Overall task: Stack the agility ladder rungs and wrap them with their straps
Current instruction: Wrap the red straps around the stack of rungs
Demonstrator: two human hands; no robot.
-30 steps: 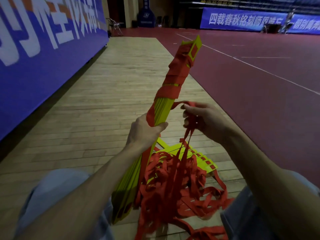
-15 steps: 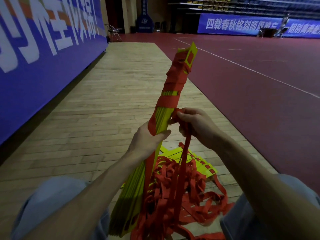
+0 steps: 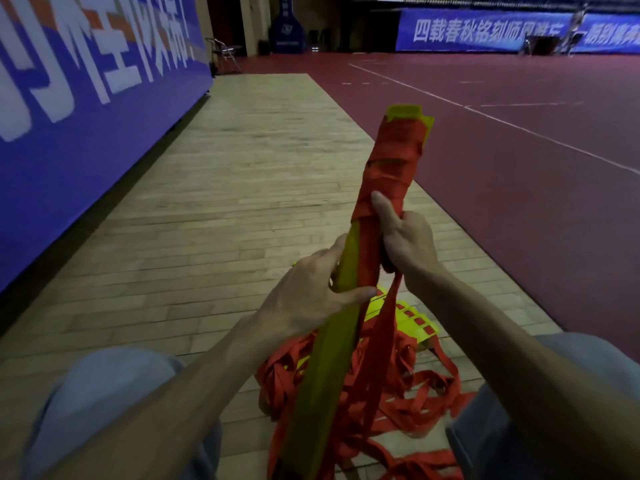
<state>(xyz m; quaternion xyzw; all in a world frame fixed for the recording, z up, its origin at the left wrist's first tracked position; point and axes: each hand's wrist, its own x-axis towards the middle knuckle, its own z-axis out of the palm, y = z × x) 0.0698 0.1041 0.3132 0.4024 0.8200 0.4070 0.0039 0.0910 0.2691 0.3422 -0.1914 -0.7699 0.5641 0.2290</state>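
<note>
Note stack of rungs (image 3: 347,261) turned broad face up since a moment ago, right hand (image 3: 408,244) brought onto it from the side. Treat as another turn of strap (image 3: 394,161) seated; wrapping unfinished, with much loose strap left on the floor (image 3: 242,202). Grip: left hand (image 3: 304,299) curled round bare yellow section; right hand curled just above, thumb pressing lowest red turn. Long axis: from between the knees (image 3: 104,393) up and away, far end tipped slightly right.
</note>
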